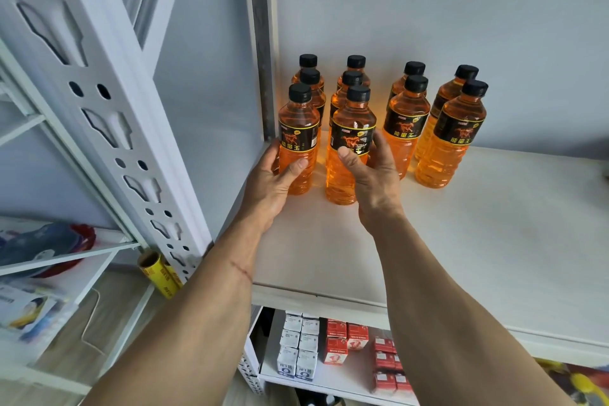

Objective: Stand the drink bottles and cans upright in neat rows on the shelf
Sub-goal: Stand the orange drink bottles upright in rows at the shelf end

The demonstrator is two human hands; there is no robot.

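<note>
- Your left hand gripped the front bottle of the leftmost row, thumb across its lower body and fingers curled round its left side.
- Your right hand gripped the front bottle of the second row, thumb on the label and fingers wrapped behind its right side.
- Both held bottles stood upright with their bases on the white shelf, near its left rear corner and just beside each other with a narrow gap between.
- Ten orange-drink bottles with black caps and black labels stood on that shelf in four rows running front to back.
- The leftmost row held three; its rear bottle stood close to the back wall.
- The second row also held three, its rear bottle level with that of the first.
- The third row held two, with the front bottle upright and near your right hand; I could not tell whether they touched.
- The fourth row held two, with the front bottle upright and farthest right.
- On the lower shelf stood white cartons and red cartons in rows.
- A yellow roll leaned beside the white upright post to your left.
</note>
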